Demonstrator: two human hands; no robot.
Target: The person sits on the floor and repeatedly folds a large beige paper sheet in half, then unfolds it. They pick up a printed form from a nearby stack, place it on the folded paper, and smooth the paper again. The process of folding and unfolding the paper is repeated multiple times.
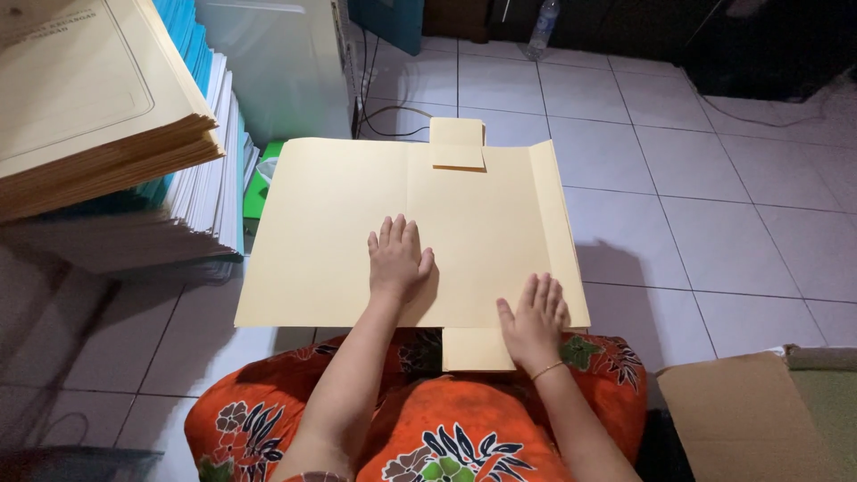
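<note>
A large cream paper folder (330, 232) lies opened flat across my lap and out over the floor, with flaps folded in at its far edge, right side and near edge. My left hand (397, 257) rests flat on its middle, fingers spread. Near the folder's lower right corner, my right hand (534, 317) presses flat on the sheet, a thin bracelet on its wrist. Neither hand holds anything. My lap is covered by orange floral cloth (446, 428).
A tall stack of cream folders (85, 98) over blue and white paper piles (210, 178) stands at left. A green box (261, 183) and a white cabinet (277, 62) sit behind. Cardboard box flap (741, 419) at lower right. White tiled floor (714, 178), cables and a bottle (543, 27) beyond.
</note>
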